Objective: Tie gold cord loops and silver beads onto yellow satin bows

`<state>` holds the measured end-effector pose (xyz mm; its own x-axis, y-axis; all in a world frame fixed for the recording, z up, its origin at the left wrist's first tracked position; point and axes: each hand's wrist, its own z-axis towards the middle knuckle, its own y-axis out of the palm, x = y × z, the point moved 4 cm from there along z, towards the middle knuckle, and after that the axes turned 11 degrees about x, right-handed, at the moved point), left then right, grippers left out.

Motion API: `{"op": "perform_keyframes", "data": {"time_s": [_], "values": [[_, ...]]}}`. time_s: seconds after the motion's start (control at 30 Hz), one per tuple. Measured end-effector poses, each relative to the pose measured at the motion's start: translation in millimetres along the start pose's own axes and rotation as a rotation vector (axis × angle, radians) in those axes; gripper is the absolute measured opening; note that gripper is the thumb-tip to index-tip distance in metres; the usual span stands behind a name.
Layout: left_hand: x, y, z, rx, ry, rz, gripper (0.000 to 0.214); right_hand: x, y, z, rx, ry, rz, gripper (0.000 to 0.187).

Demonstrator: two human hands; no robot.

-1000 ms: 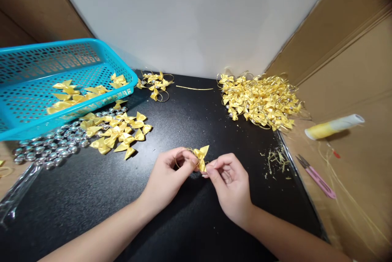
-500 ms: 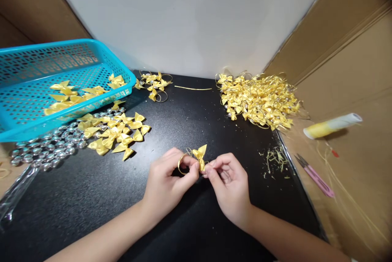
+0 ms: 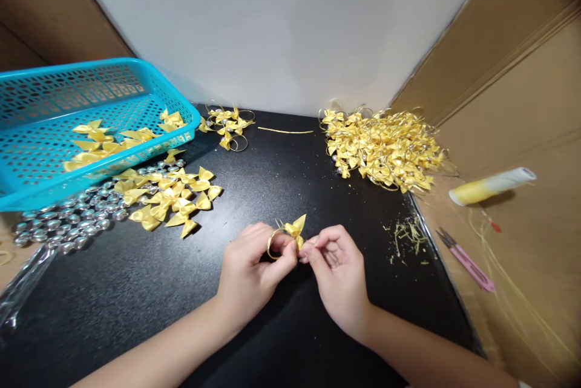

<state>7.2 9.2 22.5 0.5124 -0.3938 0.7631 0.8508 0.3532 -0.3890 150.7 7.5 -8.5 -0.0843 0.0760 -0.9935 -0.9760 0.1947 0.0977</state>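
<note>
Over the black table [image 3: 281, 182], both my hands meet on one small yellow ribbon bow [image 3: 296, 229] with a thin gold wire loop [image 3: 273, 243]. My left hand [image 3: 252, 273] pinches the bow and loop from the left, thumb against forefinger. My right hand [image 3: 338, 276] pinches the bow's lower right end, fingers curled. The bow's top wing sticks up between the two hands.
A turquoise basket [image 3: 54, 185] with several bows sits at the left. Loose yellow bows [image 3: 170, 197] and silver beads [image 3: 68, 221] lie beside it. A big heap of wired bows [image 3: 385, 149] is at the back right. Pink snips [image 3: 467, 261], a yellow-white spool [image 3: 492, 186] and wire scraps [image 3: 411, 233] lie at the right.
The wire loop has shifted slightly rightward toward the bow under my left thumb. Both hands stay pinched on the bow in nearly the same place.
</note>
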Motion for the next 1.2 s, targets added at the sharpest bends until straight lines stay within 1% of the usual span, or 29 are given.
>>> {"op": "perform_keyframes", "data": {"time_s": [0.27,0.33,0.37,0.43,0.53,0.63,0.7,0.77,0.8,0.87,0.9,0.93,1.0,1.07,1.13,1.2], "values": [[1.2,5.4,-2.0,-0.036,0.049,0.037,0.020,2.2,-0.6,0.5,0.038,0.037,-0.016,0.018],[0.8,7.6,-2.8,-0.055,0.028,0.015,0.019,2.8,-0.8,1.2,0.045,0.044,-0.015,0.020],[0.1,8.5,-3.2,-0.063,-0.001,-0.006,0.019,3.1,-0.6,1.8,0.045,0.052,-0.003,0.021],[-2.9,10.6,-4.5,-0.082,-0.109,-0.063,0.016,3.2,0.2,3.4,0.043,0.073,0.030,0.023],[-9.8,14.1,-8.2,-0.119,-0.364,-0.219,0.011,3.2,1.6,5.9,0.041,0.114,0.076,0.027],[-17.0,17.5,-12.7,-0.153,-0.612,-0.426,0.016,4.8,1.9,8.3,0.040,0.177,0.121,0.030],[-21.7,17.0,-12.6,-0.116,-0.707,-0.566,0.024,7.2,1.8,9.9,0.029,0.242,0.160,0.032],[-26.9,15.3,-10.0,-0.050,-0.775,-0.712,0.039,9.6,1.8,11.4,0.004,0.321,0.209,0.034],[-29.2,15.2,-8.6,-0.038,-0.814,-0.777,0.045,10.5,2.0,12.1,-0.013,0.362,0.234,0.035],[-32.7,18.2,-7.6,-0.099,-0.920,-0.841,0.047,11.1,2.4,12.9,-0.049,0.434,0.279,0.038],[-33.6,20.0,-7.9,-0.149,-0.961,-0.832,0.043,11.0,2.8,13.1,-0.066,0.462,0.294,0.039],[-34.0,21.6,-8.3,-0.199,-0.984,-0.811,0.038,10.8,3.3,13.1,-0.086,0.482,0.305,0.040],[-33.4,24.2,-9.2,-0.280,-0.977,-0.785,0.027,10.5,4.7,12.6,-0.130,0.505,0.313,0.041],[-31.9,26.2,-10.5,-0.332,-0.959,-0.817,0.024,11.1,6.1,12.1,-0.169,0.513,0.303,0.040],[-32.1,26.7,-11.8,-0.331,-0.974,-0.861,0.026,12.6,6.6,12.2,-0.187,0.506,0.274,0.041],[-33.9,25.8,-12.4,-0.293,-1.000,-0.875,0.031,13.4,6.0,13.4,-0.182,0.479,0.229,0.040]]}}
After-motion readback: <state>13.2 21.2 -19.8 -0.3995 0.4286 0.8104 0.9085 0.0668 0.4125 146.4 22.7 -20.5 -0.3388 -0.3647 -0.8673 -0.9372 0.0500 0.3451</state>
